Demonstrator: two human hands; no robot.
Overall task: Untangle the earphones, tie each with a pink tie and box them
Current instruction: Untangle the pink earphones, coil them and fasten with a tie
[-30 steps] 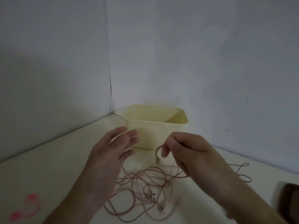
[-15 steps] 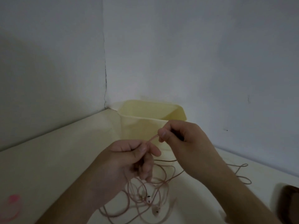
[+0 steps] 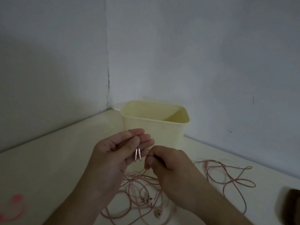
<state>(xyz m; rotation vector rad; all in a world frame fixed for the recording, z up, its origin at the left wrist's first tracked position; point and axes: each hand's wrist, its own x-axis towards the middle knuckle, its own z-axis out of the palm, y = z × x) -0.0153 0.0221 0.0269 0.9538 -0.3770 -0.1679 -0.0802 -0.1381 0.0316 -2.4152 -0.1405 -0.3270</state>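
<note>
Earphones (image 3: pixel 146 189) lie nearest me in a loose pink tangle on the pale bench (image 3: pixel 53 161), their loops spreading out to the right, with small earbuds (image 3: pixel 158 214) resting among the cords near the front edge. A pink tie (image 3: pixel 13 207) lies apart at the front left of the bench, and a dark brown object (image 3: pixel 290 207) sits at the far right edge, too cropped for me to identify. Above the tangle, my left hand (image 3: pixel 116 153) is raised with its palm toward me, thumb pressing two metal jack plugs (image 3: pixel 138 154) side by side against my fingers, tips pointing down. My right hand (image 3: pixel 168 163) is just beside it, fingers curled and pinching a strand of cord that runs down into the tangle. Beyond my hands stands the cream box (image 3: pixel 155 125), open-topped, in the corner where two pale grey walls (image 3: pixel 211 62) meet along a cracked seam.
</note>
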